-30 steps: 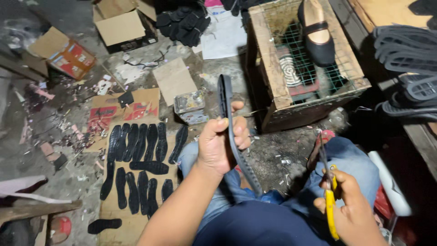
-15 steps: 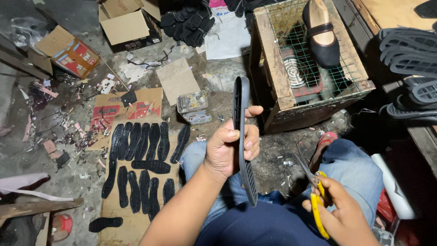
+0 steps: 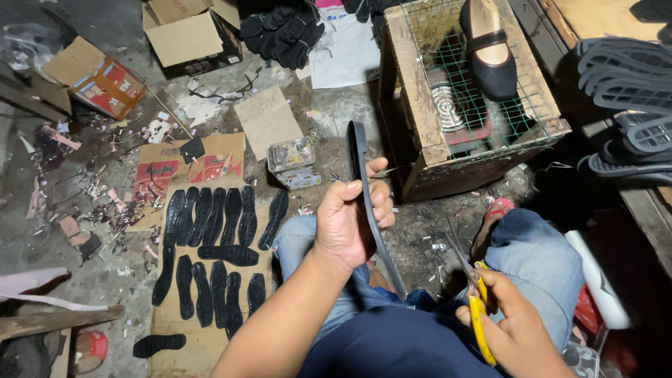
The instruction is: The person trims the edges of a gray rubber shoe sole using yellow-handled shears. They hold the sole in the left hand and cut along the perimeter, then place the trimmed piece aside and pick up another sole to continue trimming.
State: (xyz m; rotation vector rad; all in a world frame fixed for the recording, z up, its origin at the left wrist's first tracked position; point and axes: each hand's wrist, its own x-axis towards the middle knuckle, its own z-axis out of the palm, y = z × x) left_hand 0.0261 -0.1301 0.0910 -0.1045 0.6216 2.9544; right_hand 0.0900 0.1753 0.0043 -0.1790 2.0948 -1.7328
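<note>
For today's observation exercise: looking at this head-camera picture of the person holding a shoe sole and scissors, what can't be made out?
Head view only:
- Sole: seen edge-on, so its faces are hidden; the left hand covers its middle.
- Scissors: handles wrapped by the right hand; the blades are thin and dim.
- Device inside the wooden crate: blocked by green mesh and shadow.
- Stacked soles: cut off by the right edge.

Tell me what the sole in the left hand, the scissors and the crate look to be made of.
Sole: likely rubber; matte black, thin, curving along its length in the left hand.
Scissors in the right hand: grey metal blades, glossy yellow handles, probably plastic.
Crate: rough, unpainted wooden frame with green wire mesh.
</note>
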